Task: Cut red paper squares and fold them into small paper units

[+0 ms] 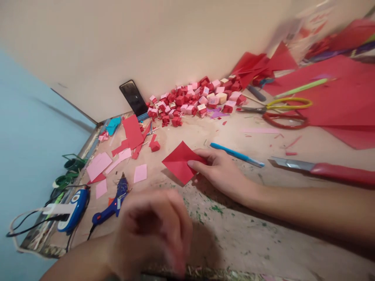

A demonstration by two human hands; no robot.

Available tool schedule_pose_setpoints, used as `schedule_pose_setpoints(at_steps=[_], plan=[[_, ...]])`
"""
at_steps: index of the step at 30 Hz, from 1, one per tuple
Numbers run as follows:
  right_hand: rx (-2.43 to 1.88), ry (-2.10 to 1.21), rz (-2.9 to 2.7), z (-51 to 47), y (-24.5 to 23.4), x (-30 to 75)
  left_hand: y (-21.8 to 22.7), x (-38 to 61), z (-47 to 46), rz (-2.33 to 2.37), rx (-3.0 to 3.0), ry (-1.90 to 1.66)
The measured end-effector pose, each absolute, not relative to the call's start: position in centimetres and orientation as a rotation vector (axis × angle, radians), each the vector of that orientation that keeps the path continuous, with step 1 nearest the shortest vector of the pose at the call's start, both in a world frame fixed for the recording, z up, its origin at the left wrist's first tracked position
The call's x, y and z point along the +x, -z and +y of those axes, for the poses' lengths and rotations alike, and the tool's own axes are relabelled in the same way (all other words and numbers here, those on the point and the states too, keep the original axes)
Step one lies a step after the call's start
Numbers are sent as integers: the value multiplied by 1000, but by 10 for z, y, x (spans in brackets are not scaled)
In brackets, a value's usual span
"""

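If I look for writing: some pale little boxes [213,100] have small marks on them, too tiny for me to read.
Little boxes: a big pile of red, pink and cream paper cubes sits by the wall. They look shut, so I cannot tell what is inside.
Red paper square [180,162]: flat, thin and smooth. It lies on the table like a diamond, near the middle, just in front of the pile.
Right hand [218,171]: it reaches in from the right. The thumb and fingers are pinched together on the near corner of the red paper square.
Left hand [152,230]: low and close to me, very blurry. It looks a bit curled, but I cannot tell if it is holding anything. It is well apart from the red paper square.
Blue pen [237,155]: long and thin, lying just behind the right hand.
Knife [322,169]: a shiny metal blade with a red handle, flat on the table to the right.
Scissors [281,111]: one yellow loop and one red loop, lying beside the big red sheets [345,97].
Glue gun [113,205]: blue, with a cord, lying near the left hand.
Pink scraps [98,166]: flat cut bits of paper, spread on the left side.
Phone [133,97]: dark and shiny, leaning on the wall next to the pile.
Table [263,242]: pale, rough and worn, with little green specks.
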State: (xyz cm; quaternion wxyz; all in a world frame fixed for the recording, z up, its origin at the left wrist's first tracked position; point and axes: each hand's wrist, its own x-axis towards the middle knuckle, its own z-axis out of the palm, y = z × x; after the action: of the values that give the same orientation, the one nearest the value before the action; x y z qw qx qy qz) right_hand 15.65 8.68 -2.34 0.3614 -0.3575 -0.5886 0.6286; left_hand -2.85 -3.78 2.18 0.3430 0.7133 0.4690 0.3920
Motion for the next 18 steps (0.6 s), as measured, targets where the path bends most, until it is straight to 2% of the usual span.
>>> schedule_pose_setpoints(at_steps=[2,4,9,18], plan=[[-924,-1615,-1525,85,22,157,-27,-26,-22,1172,1885,-1172],[-929,-1634,-1543,84,22,157,-23,-25,-8,1316,2192,-1202],[-823,-1722,-1593,80,24,157,3,-26,6,1464,2880,-891],[-698,-1826,-1575,80,23,156,9,-29,9,1537,2827,-959]])
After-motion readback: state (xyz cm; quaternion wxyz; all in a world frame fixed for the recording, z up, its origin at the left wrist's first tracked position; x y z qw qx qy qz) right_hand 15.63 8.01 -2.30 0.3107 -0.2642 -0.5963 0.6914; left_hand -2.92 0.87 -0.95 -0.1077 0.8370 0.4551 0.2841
